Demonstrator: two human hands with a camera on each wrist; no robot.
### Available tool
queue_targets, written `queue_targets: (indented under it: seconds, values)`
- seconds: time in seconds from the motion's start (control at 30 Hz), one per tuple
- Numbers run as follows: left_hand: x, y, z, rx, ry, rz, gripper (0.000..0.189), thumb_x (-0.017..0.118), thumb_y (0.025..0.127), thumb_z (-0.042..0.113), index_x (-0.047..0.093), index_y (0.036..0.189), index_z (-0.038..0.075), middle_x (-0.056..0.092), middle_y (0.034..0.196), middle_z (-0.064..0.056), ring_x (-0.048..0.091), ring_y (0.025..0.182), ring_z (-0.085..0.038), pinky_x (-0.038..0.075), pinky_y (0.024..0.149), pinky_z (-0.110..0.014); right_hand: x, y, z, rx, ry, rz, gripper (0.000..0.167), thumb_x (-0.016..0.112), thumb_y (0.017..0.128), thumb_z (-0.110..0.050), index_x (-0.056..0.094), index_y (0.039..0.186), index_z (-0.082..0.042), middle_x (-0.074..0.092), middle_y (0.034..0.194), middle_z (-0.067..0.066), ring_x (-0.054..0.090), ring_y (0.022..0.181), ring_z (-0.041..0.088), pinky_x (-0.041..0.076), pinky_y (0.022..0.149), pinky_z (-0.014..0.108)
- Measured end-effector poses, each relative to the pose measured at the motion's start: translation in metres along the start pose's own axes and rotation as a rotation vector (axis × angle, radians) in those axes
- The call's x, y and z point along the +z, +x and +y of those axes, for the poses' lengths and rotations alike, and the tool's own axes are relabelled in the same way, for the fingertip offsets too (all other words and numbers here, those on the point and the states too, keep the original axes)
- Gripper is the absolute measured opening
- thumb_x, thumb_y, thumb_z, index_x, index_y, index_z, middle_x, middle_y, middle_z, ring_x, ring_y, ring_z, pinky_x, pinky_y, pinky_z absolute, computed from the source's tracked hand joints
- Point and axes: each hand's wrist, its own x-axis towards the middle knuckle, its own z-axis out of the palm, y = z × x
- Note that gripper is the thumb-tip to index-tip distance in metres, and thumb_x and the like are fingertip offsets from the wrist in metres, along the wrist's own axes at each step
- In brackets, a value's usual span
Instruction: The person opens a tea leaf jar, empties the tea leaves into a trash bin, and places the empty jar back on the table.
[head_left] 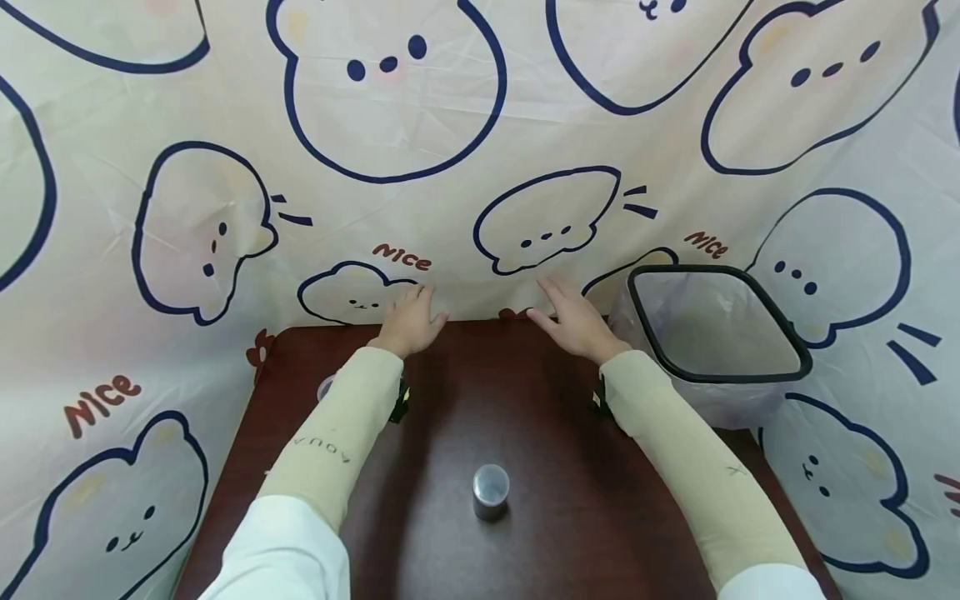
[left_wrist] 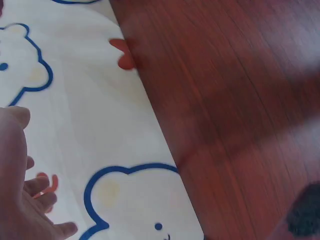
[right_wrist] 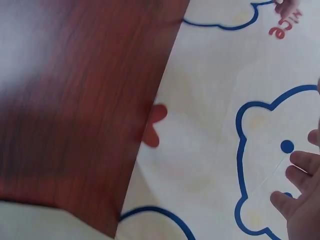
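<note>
My left hand [head_left: 407, 322] reaches forward over the far edge of the dark wooden table [head_left: 525, 392], fingers extended and holding nothing. To its right, my right hand [head_left: 576, 323] is stretched out in the same way, its fingers spread and free of any object. Both hands appear before the patterned cloth in the wrist views. Nearer to me, between the forearms, a small cylindrical container [head_left: 491, 490] with a greyish top stands upright on the table. A round clear item [head_left: 325, 387] is mostly hidden behind my left forearm.
A bin [head_left: 720, 382] with a black rim and a translucent liner stands at the table's right far corner, close to my right forearm. A cloth [head_left: 442, 225] printed with blue-outlined bears hangs behind the table and along both sides.
</note>
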Motion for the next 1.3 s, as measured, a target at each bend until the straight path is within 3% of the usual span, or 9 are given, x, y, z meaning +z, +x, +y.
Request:
queue_targets:
  seconds: [0.17, 0.33, 0.47, 0.77, 0.9, 1.0, 1.23, 1.3]
  values:
    - [0.009, -0.022, -0.001, 0.078, -0.168, 0.031, 0.063, 0.051, 0.107, 0.034, 0.031, 0.156, 0.001, 0.031, 0.160, -0.023, 0.031, 0.147, -0.041, 0.025, 0.117, -0.059, 0.014, -0.022, 0.000, -0.018, 0.196, 0.055, 0.064, 0.051, 0.107, -0.040, 0.034, 0.157, -0.006, 0.034, 0.162, 0.015, 0.030, 0.149, 0.033, 0.026, 0.118, 0.052]
    - [0.025, -0.053, -0.007, 0.078, -0.325, 0.016, 0.062, 0.052, 0.107, 0.032, 0.030, 0.157, 0.002, 0.031, 0.160, -0.022, 0.036, 0.145, -0.038, 0.033, 0.114, -0.055, 0.035, -0.047, -0.003, -0.033, 0.336, 0.088, 0.054, 0.052, 0.107, -0.036, 0.045, 0.151, -0.006, 0.048, 0.152, 0.013, 0.042, 0.142, 0.030, 0.034, 0.114, 0.051]
    - [0.039, -0.079, -0.012, 0.089, -0.470, 0.061, 0.059, 0.055, 0.106, 0.027, 0.033, 0.155, 0.001, 0.036, 0.156, -0.023, 0.045, 0.137, -0.038, 0.039, 0.109, -0.055, 0.052, -0.069, -0.008, -0.049, 0.476, 0.097, 0.048, 0.055, 0.107, -0.032, 0.049, 0.147, -0.008, 0.055, 0.145, 0.013, 0.051, 0.134, 0.029, 0.042, 0.108, 0.050]
    - [0.082, -0.155, -0.030, 0.085, -0.667, 0.196, 0.056, 0.067, 0.100, 0.014, 0.044, 0.149, 0.001, 0.051, 0.142, -0.025, 0.058, 0.123, -0.041, 0.048, 0.099, -0.055, 0.099, -0.119, -0.023, -0.023, 0.712, 0.111, 0.033, 0.058, 0.106, -0.025, 0.060, 0.136, -0.012, 0.069, 0.125, 0.008, 0.064, 0.119, 0.024, 0.050, 0.099, 0.042]
    - [0.099, -0.191, -0.042, 0.049, -0.668, 0.236, 0.060, 0.073, 0.094, 0.009, 0.046, 0.147, 0.000, 0.053, 0.140, -0.024, 0.059, 0.121, -0.040, 0.050, 0.095, -0.055, 0.121, -0.142, -0.029, -0.004, 0.757, 0.106, 0.031, 0.059, 0.105, -0.022, 0.062, 0.134, -0.014, 0.070, 0.125, 0.004, 0.063, 0.120, 0.022, 0.050, 0.099, 0.043]
    - [0.112, -0.209, -0.047, 0.054, -0.635, 0.273, 0.062, 0.075, 0.091, 0.005, 0.046, 0.145, -0.002, 0.055, 0.138, -0.023, 0.060, 0.119, -0.040, 0.051, 0.092, -0.055, 0.133, -0.156, -0.032, 0.007, 0.751, 0.088, 0.032, 0.060, 0.104, -0.021, 0.061, 0.135, -0.015, 0.068, 0.127, 0.004, 0.061, 0.123, 0.022, 0.047, 0.102, 0.050]
    - [0.138, -0.226, -0.043, 0.048, -0.609, 0.304, 0.061, 0.077, 0.087, 0.000, 0.051, 0.142, 0.000, 0.060, 0.134, -0.018, 0.061, 0.118, -0.036, 0.052, 0.088, -0.056, 0.159, -0.174, -0.037, 0.012, 0.756, 0.083, 0.037, 0.063, 0.103, -0.021, 0.059, 0.138, -0.011, 0.064, 0.135, 0.008, 0.058, 0.127, 0.025, 0.048, 0.103, 0.041]
    - [0.145, -0.228, -0.039, 0.045, -0.611, 0.292, 0.061, 0.078, 0.086, 0.000, 0.051, 0.141, 0.000, 0.059, 0.135, -0.019, 0.059, 0.120, -0.036, 0.050, 0.090, -0.058, 0.166, -0.176, -0.038, 0.000, 0.757, 0.070, 0.040, 0.063, 0.103, -0.020, 0.056, 0.140, -0.008, 0.061, 0.139, 0.011, 0.056, 0.129, 0.028, 0.047, 0.103, 0.044]
